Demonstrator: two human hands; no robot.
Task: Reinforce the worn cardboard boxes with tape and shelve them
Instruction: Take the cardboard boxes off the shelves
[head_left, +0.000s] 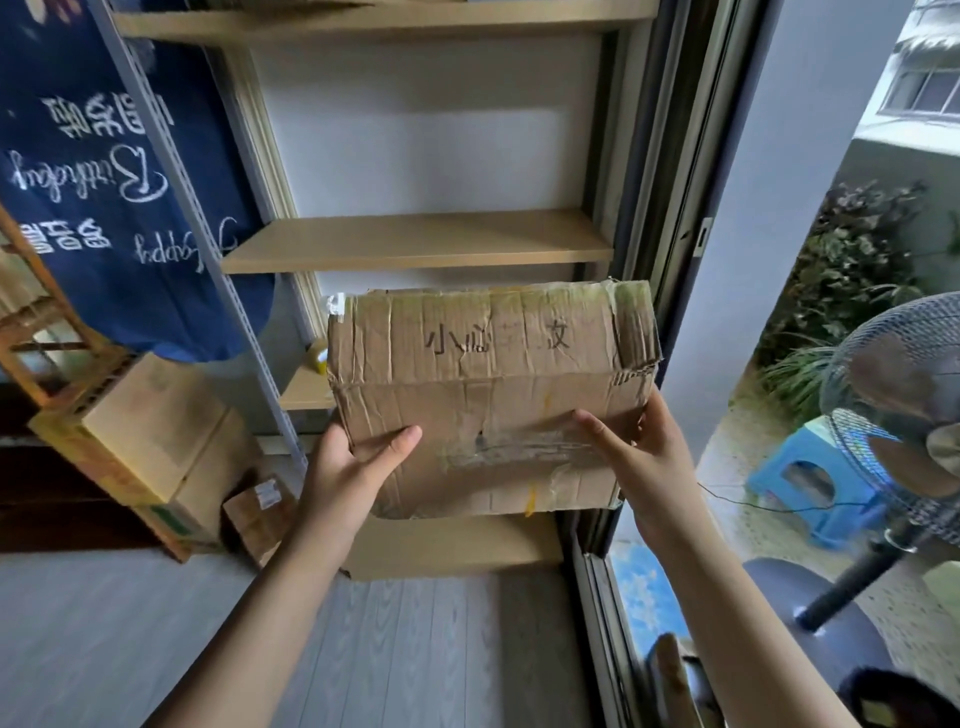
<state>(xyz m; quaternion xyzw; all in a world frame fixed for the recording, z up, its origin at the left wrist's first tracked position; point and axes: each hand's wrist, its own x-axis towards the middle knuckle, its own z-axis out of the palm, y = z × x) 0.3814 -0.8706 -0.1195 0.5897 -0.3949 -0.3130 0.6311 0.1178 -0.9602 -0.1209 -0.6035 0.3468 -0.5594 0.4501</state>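
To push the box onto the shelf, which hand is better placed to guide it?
Probably the left hand: its thumb lies on the worn cardboard box face with fingers underneath, a firm grip. The right hand only steadies the box's edge by the window frame. The wooden shelf lies just above.

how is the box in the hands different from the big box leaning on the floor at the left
The held box is creased, torn at its edges and patched with clear tape; the floor box looks smooth and intact. The held box is lifted before the shelves by the left hand and right hand; the floor box rests tilted, untouched. The held box bears handwritten characters; the floor box shows green print. Both are brown cardboard.
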